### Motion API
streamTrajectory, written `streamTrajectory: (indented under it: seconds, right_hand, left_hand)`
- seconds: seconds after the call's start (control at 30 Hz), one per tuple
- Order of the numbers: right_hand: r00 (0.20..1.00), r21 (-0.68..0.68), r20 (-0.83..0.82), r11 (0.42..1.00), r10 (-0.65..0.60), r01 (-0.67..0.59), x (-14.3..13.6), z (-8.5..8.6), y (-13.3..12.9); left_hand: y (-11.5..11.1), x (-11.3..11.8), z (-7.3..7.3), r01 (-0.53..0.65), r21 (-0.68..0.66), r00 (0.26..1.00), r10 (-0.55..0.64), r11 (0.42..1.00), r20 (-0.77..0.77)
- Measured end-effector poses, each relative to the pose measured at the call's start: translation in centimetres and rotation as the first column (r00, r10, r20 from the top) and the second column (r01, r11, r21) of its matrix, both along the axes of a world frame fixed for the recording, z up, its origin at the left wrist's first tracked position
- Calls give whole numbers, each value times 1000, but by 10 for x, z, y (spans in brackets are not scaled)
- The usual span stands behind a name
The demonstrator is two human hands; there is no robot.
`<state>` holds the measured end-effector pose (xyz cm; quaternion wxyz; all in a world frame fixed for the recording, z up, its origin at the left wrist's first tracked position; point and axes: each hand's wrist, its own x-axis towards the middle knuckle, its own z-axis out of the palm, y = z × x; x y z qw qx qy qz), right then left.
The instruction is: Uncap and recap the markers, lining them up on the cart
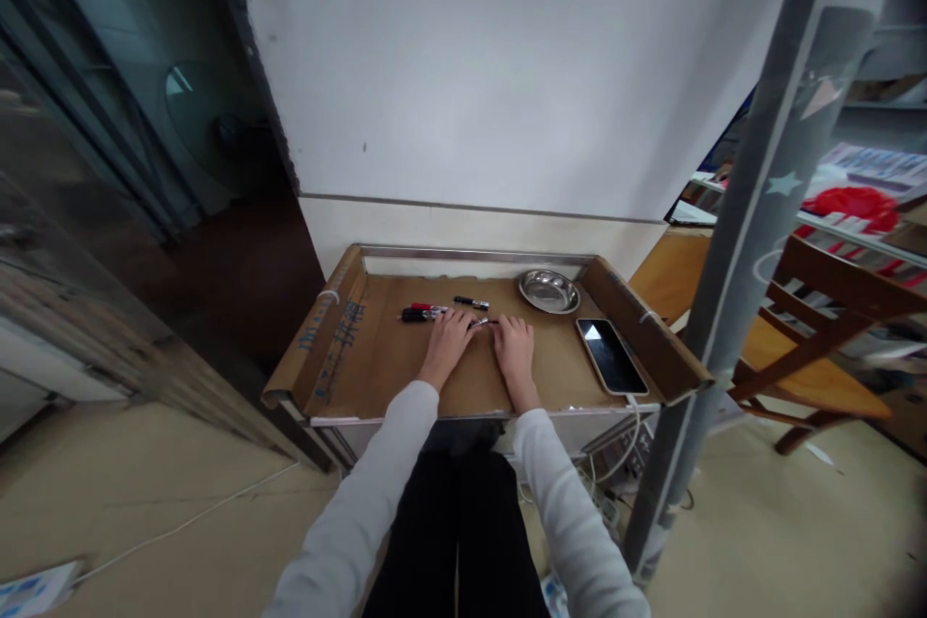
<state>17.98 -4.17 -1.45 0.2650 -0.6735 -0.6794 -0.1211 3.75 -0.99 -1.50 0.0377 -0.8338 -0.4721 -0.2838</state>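
Observation:
On the brown cardboard surface (391, 357), my left hand (450, 336) and my right hand (514, 344) rest close together, their fingertips around a small, thin pen-like piece (484, 321). My left fingers are bent and closed on its left end. The fingers of my right hand close on its darker right end. Just left of my left hand lie a red pen (424, 307) and a black pen (415, 316), partly hidden by that hand. A separate short black pen piece (470, 302) lies behind my hands.
A round metal dish (548, 292) stands at the back right. In front of it lies a phone (612, 357) with a white cable (635, 420). Folded cardboard sides edge the surface. A grey post (739, 241) and a wooden chair (811, 328) are at the right.

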Motion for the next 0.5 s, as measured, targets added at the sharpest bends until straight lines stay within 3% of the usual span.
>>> streamTrajectory:
  seconds: [0.23,0.33,0.43,0.5]
  right_hand:
    - [995,49,-99,998,-21,26,2,-1,1]
    - [984,56,-115,990,138,-132,-1,0,0]
    - [921,76,-146,932,361,-354,-6,4,-3]
    - [889,75,-159,903,429,-422,-8,5,-3]
  left_hand:
    - [-2,-3,2,-47,32,999,47,998,9]
    - [-3,-3,3,-35,30,999,35,999,10]
    - [-7,-6,5,-72,14,995,71,997,67]
    - [-15,-11,8,-129,2,984,128,992,128]
